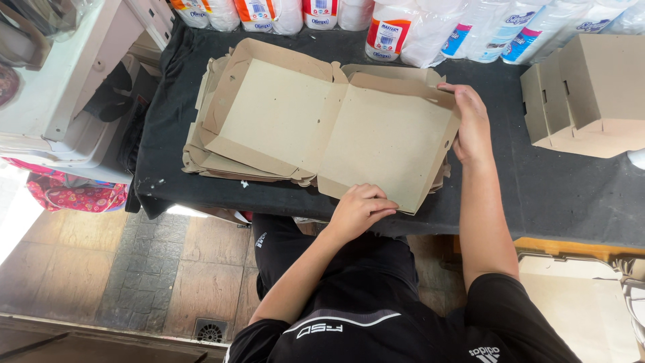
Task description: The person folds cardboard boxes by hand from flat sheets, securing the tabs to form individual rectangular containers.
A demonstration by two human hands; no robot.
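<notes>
Surface: black-clothed table (537, 188) over a tiled floor (134, 269); wrapped paper rolls (403, 27) line its far edge.
Box in hand: brown cardboard clamshell box (336, 128), opened flat into two shallow trays joined at a centre fold, plain inside, side walls partly raised, small holes near the corners. It lies on a stack of flat box blanks (201, 161) in the middle of the table.
Left hand: left hand (359, 210) at the near edge of the right tray, fingers curled and pinching the front wall.
Right hand: right hand (470, 124) at the tray's far right corner, fingers pressed together, gripping the side wall.
Beside: folded box (584, 94) standing well apart at the right.
Hard to make out: count of blanks in the stack; fingertips of both hands hidden behind cardboard; white furniture (60, 87) at left cut off by the frame.
</notes>
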